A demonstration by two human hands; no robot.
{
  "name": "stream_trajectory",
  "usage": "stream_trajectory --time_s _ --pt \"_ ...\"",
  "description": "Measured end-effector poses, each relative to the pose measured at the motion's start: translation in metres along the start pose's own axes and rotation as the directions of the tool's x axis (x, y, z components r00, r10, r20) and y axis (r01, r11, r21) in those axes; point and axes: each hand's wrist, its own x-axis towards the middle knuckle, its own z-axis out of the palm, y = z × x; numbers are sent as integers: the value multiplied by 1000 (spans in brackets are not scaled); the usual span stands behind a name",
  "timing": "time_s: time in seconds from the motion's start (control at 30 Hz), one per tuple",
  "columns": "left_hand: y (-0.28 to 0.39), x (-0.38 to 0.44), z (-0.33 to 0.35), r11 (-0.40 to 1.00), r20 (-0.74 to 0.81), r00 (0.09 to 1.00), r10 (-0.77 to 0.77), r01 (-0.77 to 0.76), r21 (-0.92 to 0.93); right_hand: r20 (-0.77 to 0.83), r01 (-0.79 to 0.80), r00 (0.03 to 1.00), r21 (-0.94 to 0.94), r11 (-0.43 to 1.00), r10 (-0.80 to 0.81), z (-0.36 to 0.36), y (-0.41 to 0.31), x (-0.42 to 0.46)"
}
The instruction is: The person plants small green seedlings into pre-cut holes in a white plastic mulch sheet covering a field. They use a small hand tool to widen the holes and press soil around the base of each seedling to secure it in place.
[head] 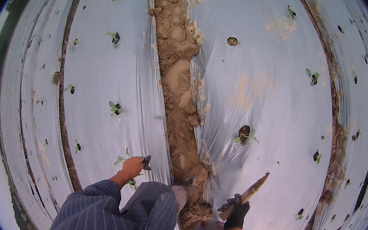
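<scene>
My bare left hand (133, 166) grips a seedling by its dark root plug (146, 162). Green leaves (120, 160) stick out on the other side of the fingers, above the plastic mulch film of the left bed. In a dark glove, my right hand (237, 211) is closed around a wooden stake (254, 188). Its soiled pointed end slants up and away over the right bed. Beyond that hand, a seedling (252, 135) leans at the edge of an oval planting hole (244, 133) in the film.
A muddy furrow (175, 45) with puddles runs between two beds under silvery film (100, 70). My boot (179, 197) stands at the furrow. Farther holes show bare soil, such as one hole (232, 41) on the right. Another seedling (115, 109) grows in the left bed.
</scene>
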Motion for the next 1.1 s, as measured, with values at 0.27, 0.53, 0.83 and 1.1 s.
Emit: stream_trajectory --time_s 0.27,0.53,0.83,1.1 --pt "-31 -80 -22 934 10 976 -219 212 -289 -171 71 979 -205 976 -107 -32 -101 -13" --pt "-23 -106 -111 577 17 814 -581 427 -697 -288 -197 954 -377 905 88 31 -121 -1" --pt "-116 71 -191 581 -42 697 -716 562 -588 -142 -185 980 -406 895 138 266 -214 53" --pt "-121 183 -336 662 -178 729 -661 455 -596 -82 -235 972 -345 909 220 387 -327 41"
